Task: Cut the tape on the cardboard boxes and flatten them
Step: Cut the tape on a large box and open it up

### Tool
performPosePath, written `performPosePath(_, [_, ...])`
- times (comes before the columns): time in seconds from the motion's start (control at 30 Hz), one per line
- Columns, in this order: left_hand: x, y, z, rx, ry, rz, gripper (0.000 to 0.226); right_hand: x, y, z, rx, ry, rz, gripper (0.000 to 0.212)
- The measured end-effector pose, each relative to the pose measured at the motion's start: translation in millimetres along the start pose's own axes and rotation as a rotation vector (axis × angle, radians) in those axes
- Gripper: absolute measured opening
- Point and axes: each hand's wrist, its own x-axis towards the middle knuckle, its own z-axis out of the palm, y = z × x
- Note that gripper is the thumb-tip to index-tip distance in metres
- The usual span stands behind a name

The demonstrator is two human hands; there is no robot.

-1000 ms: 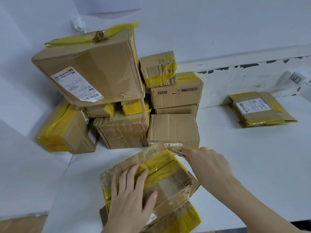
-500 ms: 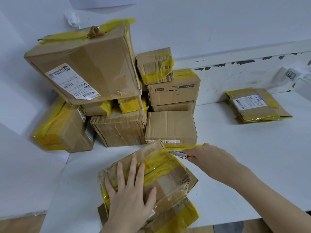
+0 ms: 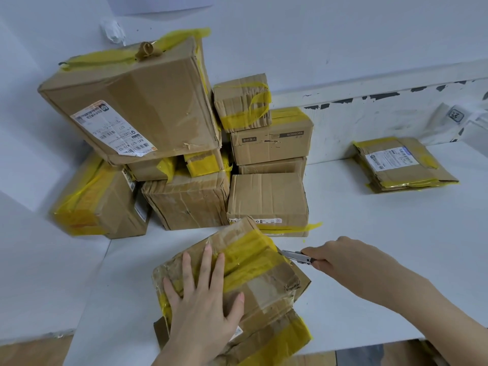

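A worn cardboard box (image 3: pixel 264 283) wrapped in yellow and clear tape lies at the table's near edge. My left hand (image 3: pixel 203 299) presses flat on its top with fingers spread. My right hand (image 3: pixel 343 262) grips a metal utility knife (image 3: pixel 297 256), its blade tip touching the taped right edge of the box. Under that box lies a flattened piece of cardboard with yellow tape (image 3: pixel 277 342).
A pile of several taped boxes (image 3: pixel 184 143) is stacked against the wall at the back left. A stack of flattened boxes (image 3: pixel 404 165) lies at the back right. The white table (image 3: pixel 383 260) ends just below my arms.
My right hand has drawn the knife back along the box's right edge, away from the far corner. My left hand stays pressed on the box top.
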Motion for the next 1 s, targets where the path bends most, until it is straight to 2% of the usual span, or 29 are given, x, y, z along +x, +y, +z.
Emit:
performPosePath(0.17, [2.3,-1.8,-1.3,0.007,0.009,0.005,0.076,-21.7,3.3,15.2,0.045,-0.001,0.033,0.025])
performPosePath(0.27, [1.7,-0.9,-3.1,0.0,-0.003,0.015,0.079,-31.5,3.8,23.3,0.083,0.019,0.058,0.023])
performPosePath(0.4, [-2.3,-1.2,-5.3,0.008,0.006,0.026,0.075,-29.3,17.4,33.1,0.378,0.08,0.067,0.023])
performPosePath(0.47, [-4.9,-0.3,-8.2,-0.003,0.007,0.035,0.076,-22.5,30.6,45.5,0.586,0.178,0.178,0.026])
performPosePath(0.5, [-6.6,0.4,-9.4,-0.001,0.006,0.039,0.076,-17.7,36.9,55.4,0.605,0.181,0.235,0.033])
performPosePath(0.57, [-8.8,0.7,-10.8,0.005,0.0,0.039,0.075,-7.3,41.1,85.5,0.506,0.08,0.333,0.055])
performPosePath(0.63, [-9.1,1.1,-11.7,0.016,-0.01,0.031,0.073,3.2,38.6,122.4,0.462,0.037,0.428,0.061])
performPosePath(0.8, [-8.7,1.8,-10.7,0.025,-0.005,0.012,0.073,22.3,33.1,179.8,0.379,0.113,0.606,0.059])
performPosePath(0.9, [-6.1,2.1,-8.9,0.014,0.007,0.011,0.082,34.3,35.8,186.7,0.404,0.221,0.625,0.047])
performPosePath(1.0, [-5.3,1.8,-7.7,0.021,0.023,0.003,0.082,41.1,39.7,189.1,0.353,0.232,0.619,0.042])
